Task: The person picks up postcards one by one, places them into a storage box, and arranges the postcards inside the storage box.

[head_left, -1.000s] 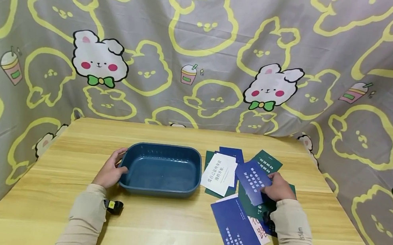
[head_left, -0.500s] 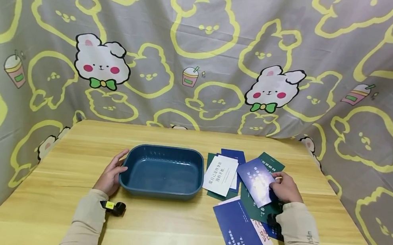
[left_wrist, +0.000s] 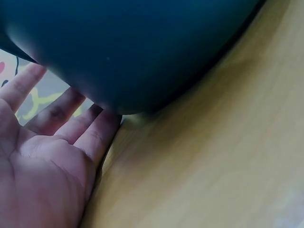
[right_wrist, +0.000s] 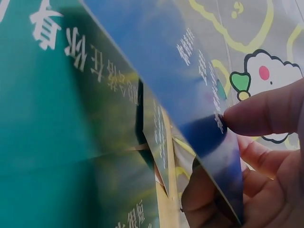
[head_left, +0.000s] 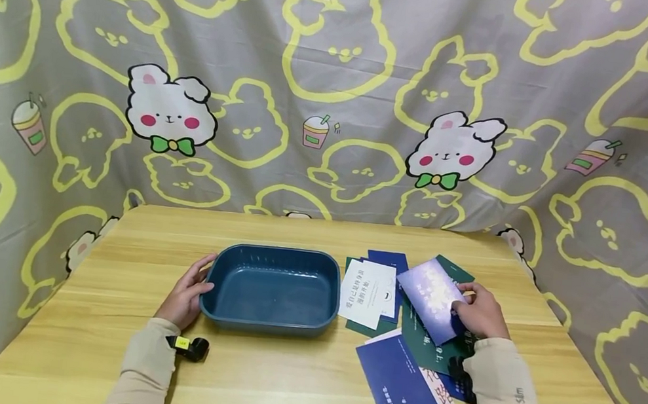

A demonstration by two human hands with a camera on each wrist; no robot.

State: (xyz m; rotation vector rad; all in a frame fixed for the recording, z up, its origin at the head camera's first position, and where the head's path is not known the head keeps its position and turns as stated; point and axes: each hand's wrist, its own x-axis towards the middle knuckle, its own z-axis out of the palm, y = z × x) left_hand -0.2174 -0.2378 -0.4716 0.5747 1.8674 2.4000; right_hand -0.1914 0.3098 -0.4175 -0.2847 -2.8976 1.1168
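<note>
At the left end of a dark blue plastic basin (head_left: 269, 325), my left hand (head_left: 186, 296) holds the rim, thumb over the edge. The left wrist view shows its fingers (left_wrist: 90, 135) stretched along the basin's outer wall. My right hand (head_left: 484, 309) pinches a blue postcard (head_left: 426, 298) by its right edge, thumb on the printed face. The card is tilted above a green postcard (head_left: 424, 347), and glare covers its text in the head view. In the right wrist view the thumb (right_wrist: 263, 111) presses on the card with curled fingers behind it.
A white card (head_left: 364, 295) lies over blue and green cards right of the basin. Nearer lies another blue postcard (head_left: 399, 391), partly over a pale card with red writing (head_left: 440, 393). A patterned cloth (head_left: 338, 184) hangs behind the wooden table (head_left: 258, 379).
My right hand has raised and tilted the blue postcard, and glare now covers its face. My left hand stays at the basin. The whole view has shifted slightly downward.
</note>
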